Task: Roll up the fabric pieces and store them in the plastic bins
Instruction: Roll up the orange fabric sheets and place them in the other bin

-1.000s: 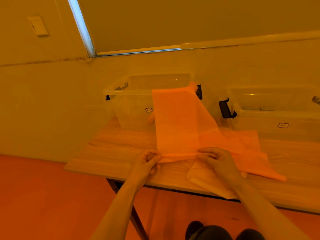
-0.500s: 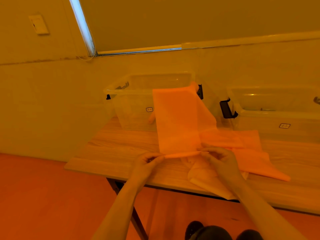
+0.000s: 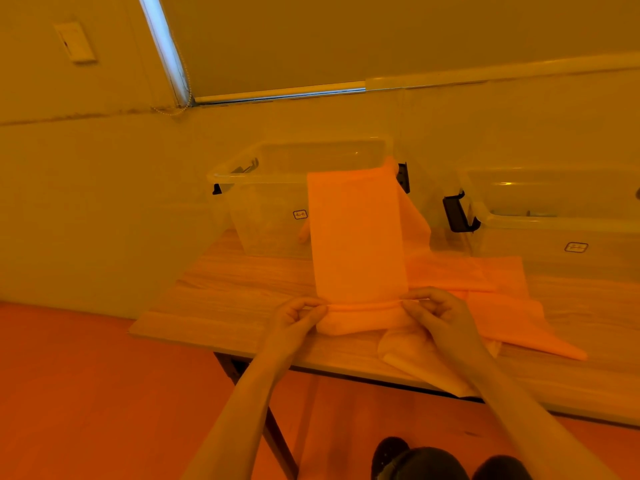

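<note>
A long orange fabric strip [image 3: 356,237] hangs from the rim of the left clear plastic bin [image 3: 277,174] down onto the wooden table [image 3: 225,289]. Its near end is turned into a thin roll at the table's front. My left hand [image 3: 298,318] pinches the roll's left end, and my right hand [image 3: 438,315] pinches its right end. More orange fabric [image 3: 498,306] lies flat to the right, and a paler piece [image 3: 412,355] lies under my right wrist, drooping over the table edge. A second clear bin [image 3: 554,223] stands at the right.
Both bins have black latch handles [image 3: 459,213] and stand against the wall at the table's back. The table's front edge runs just past my wrists, with its dark leg [image 3: 270,420] below. My shoes [image 3: 446,462] show on the orange floor.
The near end of the strip has been folded over into a thicker roll between my fingers, and both hands have shifted slightly away from me along the strip.
</note>
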Demonstrator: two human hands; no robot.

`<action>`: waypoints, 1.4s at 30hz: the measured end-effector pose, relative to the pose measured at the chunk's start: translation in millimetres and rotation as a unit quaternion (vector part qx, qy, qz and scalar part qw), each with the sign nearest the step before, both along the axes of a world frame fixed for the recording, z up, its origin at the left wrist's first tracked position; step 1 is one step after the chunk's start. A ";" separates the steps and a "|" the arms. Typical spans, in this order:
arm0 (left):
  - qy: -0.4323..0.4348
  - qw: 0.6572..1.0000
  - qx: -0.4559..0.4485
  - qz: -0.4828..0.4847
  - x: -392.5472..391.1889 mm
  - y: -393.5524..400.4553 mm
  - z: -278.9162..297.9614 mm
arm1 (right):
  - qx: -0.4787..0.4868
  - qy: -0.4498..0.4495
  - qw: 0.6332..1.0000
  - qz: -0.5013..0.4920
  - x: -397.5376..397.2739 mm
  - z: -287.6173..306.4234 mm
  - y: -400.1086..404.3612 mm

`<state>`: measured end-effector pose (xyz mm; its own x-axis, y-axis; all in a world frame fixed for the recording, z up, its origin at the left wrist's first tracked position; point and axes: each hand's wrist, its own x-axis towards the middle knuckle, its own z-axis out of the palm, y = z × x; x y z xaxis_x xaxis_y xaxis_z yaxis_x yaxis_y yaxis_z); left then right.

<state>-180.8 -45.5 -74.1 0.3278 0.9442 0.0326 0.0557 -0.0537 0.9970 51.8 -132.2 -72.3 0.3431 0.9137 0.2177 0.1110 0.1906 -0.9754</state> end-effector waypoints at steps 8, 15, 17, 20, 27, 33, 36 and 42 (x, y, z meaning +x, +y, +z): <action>-0.056 0.998 -0.032 -0.005 -1.6 3.1 0.0 | -0.020 0.018 0.999 0.018 0.6 2.1 0.4; -0.058 0.997 -0.056 -0.018 -3.5 1.8 1.5 | -0.039 0.016 0.999 0.018 2.0 4.1 0.1; -0.047 0.997 -0.054 -0.012 -3.4 0.0 2.8 | -0.046 0.021 0.999 0.020 2.3 3.9 0.0; -0.025 0.999 -0.040 -0.006 -2.2 -0.6 2.2 | -0.044 0.029 0.998 0.020 2.1 3.9 -0.5; -0.017 0.999 -0.032 0.007 -1.0 1.7 -1.0 | -0.045 0.031 0.998 0.024 3.8 -2.0 2.7; 0.031 0.999 0.020 -0.009 0.6 0.8 -1.6 | -0.037 -0.003 0.999 0.017 2.2 -3.1 3.3; 0.056 0.997 0.043 -0.019 0.3 1.7 -2.4 | -0.034 -0.020 0.999 0.033 2.4 -3.8 3.7; 0.039 0.998 0.052 -0.017 1.6 0.9 -3.8 | -0.036 0.021 0.998 0.042 2.8 -1.3 1.7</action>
<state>-179.3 -44.6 -77.8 0.3646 0.9255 0.1026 0.1285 -0.1592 0.9788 54.6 -130.6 -73.6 0.2714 0.9524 0.1384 0.0568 0.1277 -0.9902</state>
